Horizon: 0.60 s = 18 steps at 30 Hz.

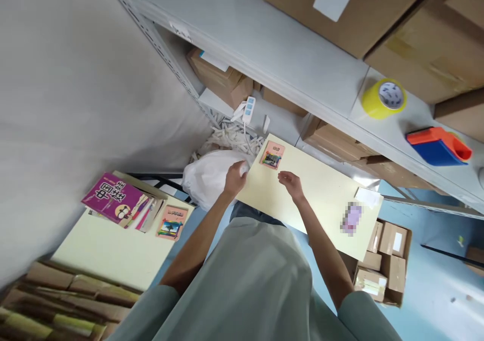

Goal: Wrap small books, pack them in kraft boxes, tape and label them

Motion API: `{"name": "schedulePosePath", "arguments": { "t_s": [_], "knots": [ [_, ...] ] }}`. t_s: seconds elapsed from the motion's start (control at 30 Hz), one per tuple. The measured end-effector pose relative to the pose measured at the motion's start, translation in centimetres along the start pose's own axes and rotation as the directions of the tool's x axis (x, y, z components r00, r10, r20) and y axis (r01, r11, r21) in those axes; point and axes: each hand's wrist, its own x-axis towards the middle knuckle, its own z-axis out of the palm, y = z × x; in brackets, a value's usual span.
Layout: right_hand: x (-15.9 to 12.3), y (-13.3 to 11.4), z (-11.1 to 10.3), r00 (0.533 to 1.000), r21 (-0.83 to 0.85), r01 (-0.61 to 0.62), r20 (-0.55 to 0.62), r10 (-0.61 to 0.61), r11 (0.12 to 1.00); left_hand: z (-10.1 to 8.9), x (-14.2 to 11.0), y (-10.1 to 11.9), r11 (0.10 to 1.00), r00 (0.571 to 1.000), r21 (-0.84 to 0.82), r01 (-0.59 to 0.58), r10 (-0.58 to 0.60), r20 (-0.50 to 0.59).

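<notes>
Hovering over bare counter near the pink booklet, the right hand half-opens, seemingly empty; the left hand curls beside the edge, grip unclear.

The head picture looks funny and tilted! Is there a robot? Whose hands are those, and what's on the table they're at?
No robot here, just a person with two bare hands. The camera sits on their head and looks forward and down, so you see their own arms and shirt. There is only this one view.

The left hand is by a white plastic bag at the table's edge. Something whitish shows near its fingers, but I can't tell whether it is held. The right hand is over the pale table with its fingers curled; I can't see anything in it.

On that table are a small pink book or card, something white and flat, and a purple thing too blurred to name.
</notes>
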Motion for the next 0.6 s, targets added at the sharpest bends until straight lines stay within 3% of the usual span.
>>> {"name": "schedulePosePath", "arguments": {
  "t_s": [0.13, 0.3, 0.43, 0.6],
  "knots": [
    [-0.5, 1.4, 4.8, 0.992, -0.021, -0.101, 0.078, 0.102, 0.995, -3.6, -0.1, -6.4, 0.941, 0.998, 0.332, 0.065, -0.067, -0.005],
    [0.3, 2.1, 10.8, 0.973, -0.085, -0.144, 0.172, 0.157, 0.986, -6.9, 1.4, -12.1, 0.844, 0.962, 0.488, 0.223, -0.272, 0.031],
    [1.3, 1.9, 14.4, 0.958, -0.193, -0.12, 0.233, 0.164, 0.974, -7.9, 2.3, -14.1, 0.864, 0.941, 0.442, 0.239, -0.319, 0.116],
    [2.2, 0.6, 18.2, 0.948, -0.321, -0.03, 0.291, 0.129, 0.947, -9.6, 2.2, -13.7, 0.963, 0.973, 0.236, 0.129, -0.169, 0.157]
  ]
}}
